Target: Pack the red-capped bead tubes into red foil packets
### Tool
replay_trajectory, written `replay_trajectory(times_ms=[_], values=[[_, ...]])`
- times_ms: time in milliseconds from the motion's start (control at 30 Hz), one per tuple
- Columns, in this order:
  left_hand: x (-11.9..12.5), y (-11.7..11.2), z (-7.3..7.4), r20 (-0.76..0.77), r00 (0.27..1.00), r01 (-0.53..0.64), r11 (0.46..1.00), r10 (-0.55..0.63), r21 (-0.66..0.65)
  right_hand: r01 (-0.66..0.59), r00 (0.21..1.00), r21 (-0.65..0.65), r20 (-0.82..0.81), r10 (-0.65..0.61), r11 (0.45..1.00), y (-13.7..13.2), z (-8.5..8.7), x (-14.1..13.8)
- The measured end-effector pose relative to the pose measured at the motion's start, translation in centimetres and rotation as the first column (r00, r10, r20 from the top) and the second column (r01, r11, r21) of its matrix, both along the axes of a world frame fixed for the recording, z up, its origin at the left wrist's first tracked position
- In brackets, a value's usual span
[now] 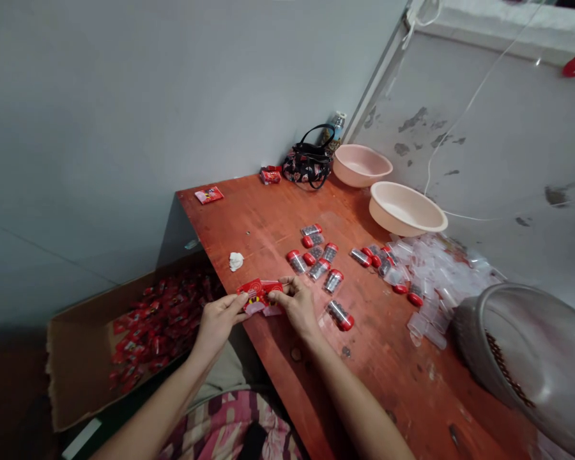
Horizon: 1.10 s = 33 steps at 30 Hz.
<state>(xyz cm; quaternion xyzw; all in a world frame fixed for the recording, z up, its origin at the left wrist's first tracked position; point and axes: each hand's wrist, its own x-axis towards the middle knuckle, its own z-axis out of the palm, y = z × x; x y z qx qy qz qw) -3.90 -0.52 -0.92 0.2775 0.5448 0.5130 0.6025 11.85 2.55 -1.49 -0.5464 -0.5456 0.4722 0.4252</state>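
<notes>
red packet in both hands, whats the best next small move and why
Probably ease the red packet open at its upper edge, since the left hand and right hand both grip it there. A filled red-capped tube lies just beyond the right hand, so keeping the work above the bare tabletop seems wise. The fingers hide whether the packet is already torn.

Nothing reads clearly — the print on the red packet (255, 294) is too small.

Red packet (259, 294) (floral black handbag (308, 167))
</notes>
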Motion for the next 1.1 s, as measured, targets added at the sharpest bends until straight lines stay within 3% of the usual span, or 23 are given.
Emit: replay_trajectory(times_ms=[67,167,267,333,433,533,567,633,700,767,833,900,1100], values=[[-0.3,0.0,0.1,0.040,0.999,-0.017,1.000,0.018,-0.024,-0.053,0.956,0.104,0.294,0.020,0.993,0.1,0.2,0.6],[-0.2,0.2,0.6,0.115,0.993,-0.026,0.997,0.035,-0.074,-0.155,0.757,0.252,0.651,-0.049,0.955,1.0,1.5,1.6],[0.1,0.5,0.9,0.200,0.977,-0.052,0.990,0.079,-0.134,-0.145,0.544,0.284,0.823,-0.163,0.948,3.1,2.8,2.3],[0.2,0.8,1.0,0.249,0.964,-0.056,0.987,0.093,-0.153,-0.146,0.399,0.230,0.903,-0.155,0.962,4.6,3.2,2.6],[0.2,1.1,0.8,0.311,0.941,-0.081,0.982,0.132,-0.172,-0.163,0.307,0.139,0.948,-0.084,0.977,6.4,3.0,2.8],[0.1,1.4,0.7,0.358,0.910,-0.139,0.968,0.207,-0.207,-0.165,0.324,0.129,0.943,-0.070,0.978,6.6,2.9,3.0],[0.1,1.4,0.7,0.375,0.896,-0.164,0.963,0.236,-0.215,-0.161,0.364,0.139,0.928,-0.072,0.977,6.2,3.1,3.1],[0.1,1.6,0.7,0.421,0.859,-0.211,0.951,0.292,-0.227,-0.135,0.541,0.167,0.838,-0.068,0.977,4.4,3.5,3.2],[0.3,1.9,0.7,0.470,0.815,-0.246,0.937,0.338,-0.246,-0.104,0.781,0.150,0.625,-0.012,0.983,1.9,3.7,2.8],[0.6,2.1,0.7,0.507,0.783,-0.258,0.930,0.361,-0.264,-0.144,0.912,0.061,0.395,0.109,0.988,-1.0,3.8,2.1],[1.0,2.3,0.8,0.534,0.762,-0.257,0.927,0.368,-0.271,-0.187,0.949,-0.010,0.257,0.184,0.982,-3.3,3.6,1.1],[1.5,2.3,1.1,0.558,0.747,-0.249,0.931,0.361,-0.268,-0.187,0.953,-0.015,0.242,0.185,0.982,-4.6,3.4,0.3],[2.6,1.7,2.1,0.580,0.774,-0.169,0.966,0.253,-0.196,-0.148,0.951,0.054,0.282,0.127,0.988,-4.7,3.0,0.0]])
